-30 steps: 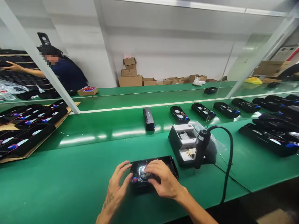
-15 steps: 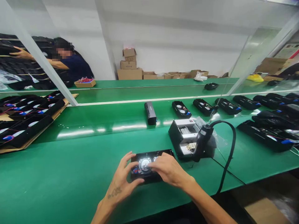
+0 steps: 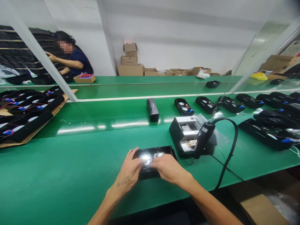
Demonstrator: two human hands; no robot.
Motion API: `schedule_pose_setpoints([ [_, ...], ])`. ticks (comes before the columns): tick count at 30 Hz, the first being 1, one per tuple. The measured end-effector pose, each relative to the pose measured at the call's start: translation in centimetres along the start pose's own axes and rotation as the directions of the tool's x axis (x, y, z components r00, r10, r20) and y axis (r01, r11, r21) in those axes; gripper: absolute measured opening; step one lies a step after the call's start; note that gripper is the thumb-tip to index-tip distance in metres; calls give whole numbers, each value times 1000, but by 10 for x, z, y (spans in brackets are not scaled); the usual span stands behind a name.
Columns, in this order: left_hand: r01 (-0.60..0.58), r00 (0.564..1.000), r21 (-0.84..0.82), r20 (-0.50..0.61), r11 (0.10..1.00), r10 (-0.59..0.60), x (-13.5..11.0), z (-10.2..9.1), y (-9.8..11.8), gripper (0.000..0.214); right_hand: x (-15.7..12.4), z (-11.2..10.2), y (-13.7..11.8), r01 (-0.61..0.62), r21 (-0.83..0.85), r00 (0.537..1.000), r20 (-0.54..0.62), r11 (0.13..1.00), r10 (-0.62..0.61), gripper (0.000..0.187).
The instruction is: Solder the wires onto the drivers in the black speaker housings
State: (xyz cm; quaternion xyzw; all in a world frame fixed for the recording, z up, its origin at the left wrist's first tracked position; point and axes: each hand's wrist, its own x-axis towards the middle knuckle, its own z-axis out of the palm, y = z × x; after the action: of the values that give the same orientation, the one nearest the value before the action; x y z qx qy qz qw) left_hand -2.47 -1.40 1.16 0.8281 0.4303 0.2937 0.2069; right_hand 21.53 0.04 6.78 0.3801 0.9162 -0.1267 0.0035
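An open black speaker housing lies on the green bench in front of me. Two round, bright speaker drivers show inside it, the left driver in full and the right one partly covered by fingers. My left hand grips the housing's left end, fingers at the far edge and thumb bent in over the left driver. My right hand reaches over the near side with its fingertips pinched together between the drivers. Whatever those fingertips hold is hidden.
Right of the housing stands a silver-and-black screw feeder, with a corded electric screwdriver against it. A closed speaker and several open housings line the bench beyond. More housings fill a cardboard tray. A co-worker sits far left.
My left thumb has moved inward over the left driver, and my left hand now covers the blue connector seen before. My right fingertips have shifted slightly right. The co-worker's arm has lowered.
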Motion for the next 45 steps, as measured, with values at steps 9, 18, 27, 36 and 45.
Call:
schedule_pose_setpoints([
  [9,-218,974,100,80,971,210,-3,3,2,46,-2,2,-3,77,128,996,32,989,-82,27],
  [18,162,972,-181,198,970,-125,42,-8,-21,36,20,-1,-6,-125,175,991,-16,977,129,35],
  [27,401,830,-313,523,861,-196,113,-47,-34,53,80,-53,39,-271,472,960,196,839,200,28],
  [36,466,816,-294,507,834,-277,107,-42,-35,50,72,-45,32,-266,439,963,151,858,221,24],
  [45,493,801,-297,522,817,-293,111,-44,-32,47,88,-48,42,-314,467,942,263,827,209,26],
])
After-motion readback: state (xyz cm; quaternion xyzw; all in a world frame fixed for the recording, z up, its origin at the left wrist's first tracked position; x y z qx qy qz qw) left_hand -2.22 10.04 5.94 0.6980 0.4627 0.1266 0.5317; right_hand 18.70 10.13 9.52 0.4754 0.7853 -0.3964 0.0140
